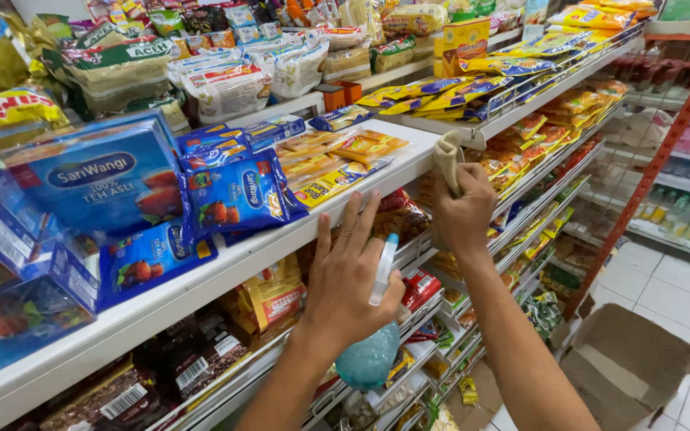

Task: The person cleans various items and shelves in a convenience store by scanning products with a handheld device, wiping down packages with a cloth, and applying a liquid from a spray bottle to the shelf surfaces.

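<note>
My left hand (pixel 350 275) holds a spray bottle (pixel 370 351) with a white nozzle and a pale blue body, fingers spread up toward the white shelf edge (pixel 225 267). My right hand (pixel 461 211) is closed on a beige cloth (pixel 447 156), pressed against the front edge of the same shelf near its right end. Blue tea packets (pixel 237 195) and yellow-orange sachets (pixel 337 164) lie on the shelf just above and left of both hands.
Large blue tea boxes (pixel 93 179) sit at the left. Yellow packets (pixel 473 88) fill the upper right shelf, and more packaged goods crowd the lower shelves (pixel 273 299). An open cardboard box (pixel 624 363) rests on the tiled floor at lower right. A red rack post (pixel 664 148) stands at the right.
</note>
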